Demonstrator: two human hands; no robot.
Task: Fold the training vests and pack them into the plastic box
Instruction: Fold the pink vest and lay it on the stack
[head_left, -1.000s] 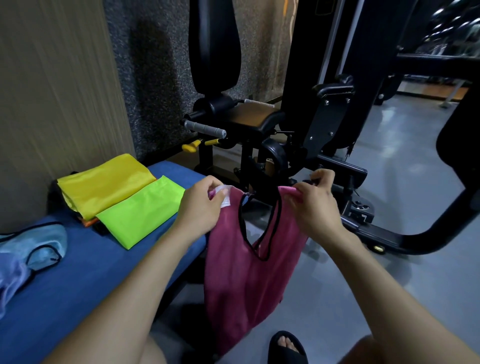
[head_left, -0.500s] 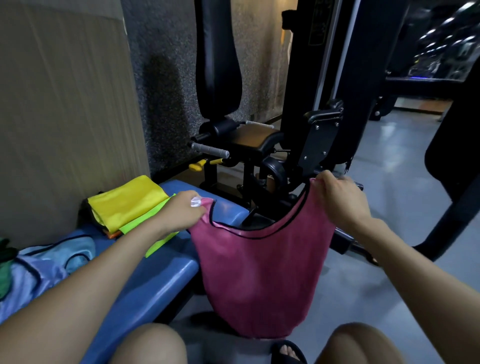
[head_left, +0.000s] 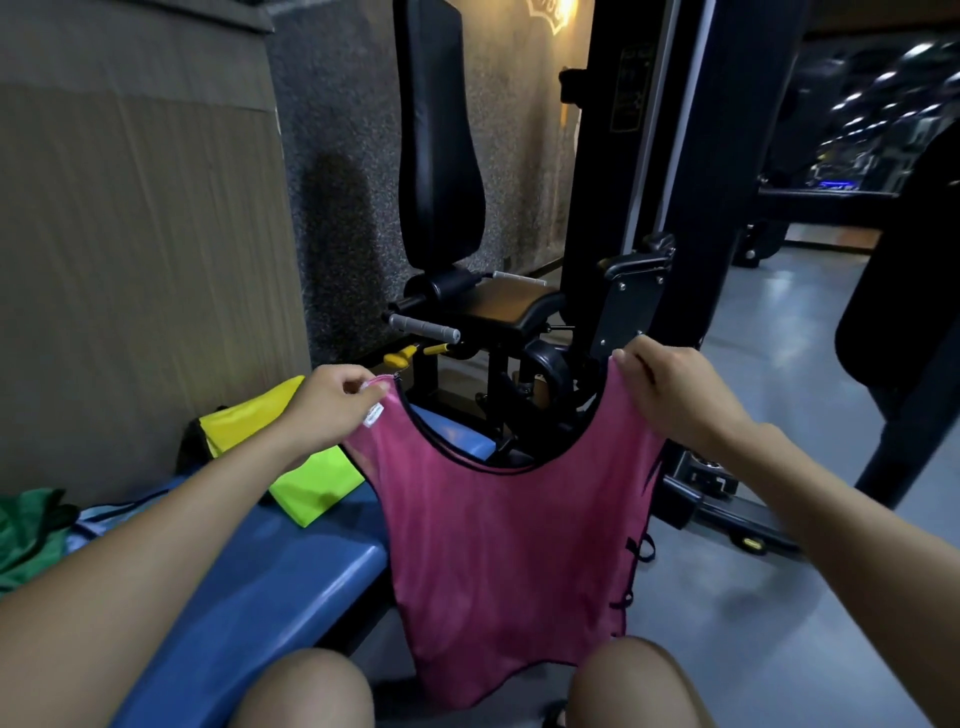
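Two hands now spreading pink mesh training vest (head_left: 498, 545) wide by shoulder straps, hanging flat between knees; a second ago bunched narrow. Left hand (head_left: 332, 410), right hand (head_left: 670, 395): fingers pinching straps. Judging ready for folding. Beyond, yellow folded vest (head_left: 244, 421) and lime folded vest (head_left: 317, 486) lying on blue padded surface (head_left: 270, 571). Plastic box not showing.

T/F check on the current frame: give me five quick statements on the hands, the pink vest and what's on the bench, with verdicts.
1. Both hands hold the pink vest by its shoulder straps. True: the left hand pinches one strap, the right hand the other.
2. The pink vest lies flat on the blue bench. False: it hangs in the air, spread out between the hands, in front of the knees.
3. A folded yellow vest and a folded lime green vest lie on the bench. True.
4. The plastic box stands on the bench beside the folded vests. False: no box is in view.
5. A green vest lies at the left edge. True.
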